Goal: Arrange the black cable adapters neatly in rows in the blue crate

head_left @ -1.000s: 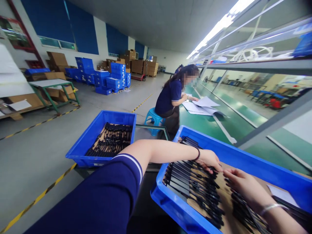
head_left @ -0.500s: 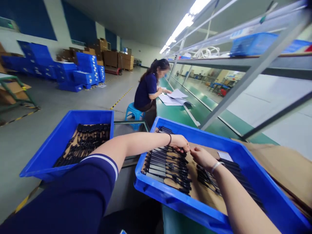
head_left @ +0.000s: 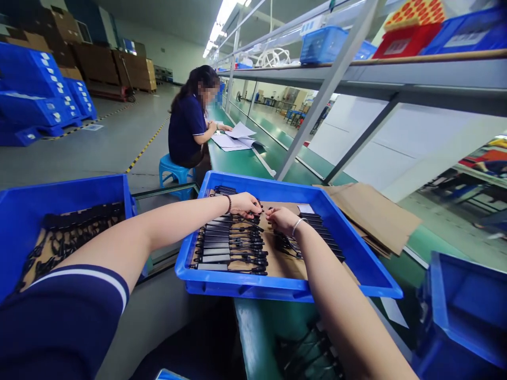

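Note:
Both my hands are over a blue plastic bin (head_left: 245, 287) lined with cardboard. My left hand (head_left: 244, 205), with a dark beaded bracelet, has its fingers closed above the left row; a small black piece shows at the fingertips, but its kind is unclear. Just to the right, my right hand (head_left: 282, 219), wearing a light bangle, is pinched, and whatever it holds is hidden. The fingertips of both hands are close together but apart. Slim black rectangular devices with short cables (head_left: 216, 252) lie in a row at left. More black devices (head_left: 327, 235) lie on the right side.
Another blue bin (head_left: 67, 182) with black cabled devices stands at left. A person (head_left: 190, 124) sits at the green bench (head_left: 265, 140) with papers (head_left: 237, 138). Flat cardboard sheets (head_left: 376, 214) lie right of my bin, near a blue container (head_left: 467, 316). A shelf (head_left: 415, 74) runs above.
The view has turned to the right, so more of the bench's right side shows. My hands stay close together over the bin, with their fingers still closed.

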Demonstrator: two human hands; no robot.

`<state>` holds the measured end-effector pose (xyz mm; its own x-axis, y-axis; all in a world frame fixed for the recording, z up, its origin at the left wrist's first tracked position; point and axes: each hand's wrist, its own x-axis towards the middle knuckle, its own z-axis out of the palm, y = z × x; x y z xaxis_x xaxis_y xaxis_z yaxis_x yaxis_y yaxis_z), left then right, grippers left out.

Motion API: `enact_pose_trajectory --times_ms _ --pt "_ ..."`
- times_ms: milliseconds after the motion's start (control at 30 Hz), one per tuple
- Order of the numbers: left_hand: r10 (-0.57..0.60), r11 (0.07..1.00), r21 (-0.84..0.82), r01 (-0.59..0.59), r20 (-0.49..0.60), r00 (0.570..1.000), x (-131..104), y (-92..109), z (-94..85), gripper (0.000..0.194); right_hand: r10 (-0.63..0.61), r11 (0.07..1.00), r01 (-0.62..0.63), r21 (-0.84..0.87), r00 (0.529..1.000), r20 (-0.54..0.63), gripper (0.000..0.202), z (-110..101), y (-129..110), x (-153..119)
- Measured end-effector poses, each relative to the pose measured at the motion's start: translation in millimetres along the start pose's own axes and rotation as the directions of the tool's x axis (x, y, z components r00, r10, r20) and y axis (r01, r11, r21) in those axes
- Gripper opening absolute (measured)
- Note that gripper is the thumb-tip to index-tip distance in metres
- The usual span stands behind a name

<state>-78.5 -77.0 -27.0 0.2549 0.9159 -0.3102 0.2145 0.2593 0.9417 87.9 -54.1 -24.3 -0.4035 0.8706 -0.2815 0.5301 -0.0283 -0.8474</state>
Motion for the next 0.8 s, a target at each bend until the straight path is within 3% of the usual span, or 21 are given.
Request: enact_pose_trajectory --times_ms 200,300,467,700,800 --pt "-0.025 0.997 -0.072 0.028 0.043 0.999 -4.9 3.9 6.3 0.013 0.005 0.998 -0.007 0.067 0.999 0.042 0.008 -2.1 1.0 3.5" --pt "-0.038 0.997 -0.064 0.04 0.022 0.999 -9.5 6.8 8.8 0.017 -0.026 0.999 0.026 0.032 0.999 0.018 0.013 -2.6 4.3 9.2" --pt "-0.045 0.999 0.028 0.043 0.076 0.996 -13.4 8.7 10.7 0.019 -0.064 0.997 0.063 -0.042 0.998 -0.017 0.018 -3.9 10.7 18.9" --pt "-0.084 0.996 0.002 0.085 0.122 0.989 -12.5 7.1 9.6 0.025 -0.101 0.992 0.097 -0.076 0.994 -0.047 0.012 -4.1 7.1 23.0" --pt "-0.073 0.997 -0.012 0.075 0.094 0.993 -15.5 8.4 11.2 0.028 -0.101 0.993 0.097 -0.071 0.993 -0.055 0.011 -2.1 3.1 19.4"
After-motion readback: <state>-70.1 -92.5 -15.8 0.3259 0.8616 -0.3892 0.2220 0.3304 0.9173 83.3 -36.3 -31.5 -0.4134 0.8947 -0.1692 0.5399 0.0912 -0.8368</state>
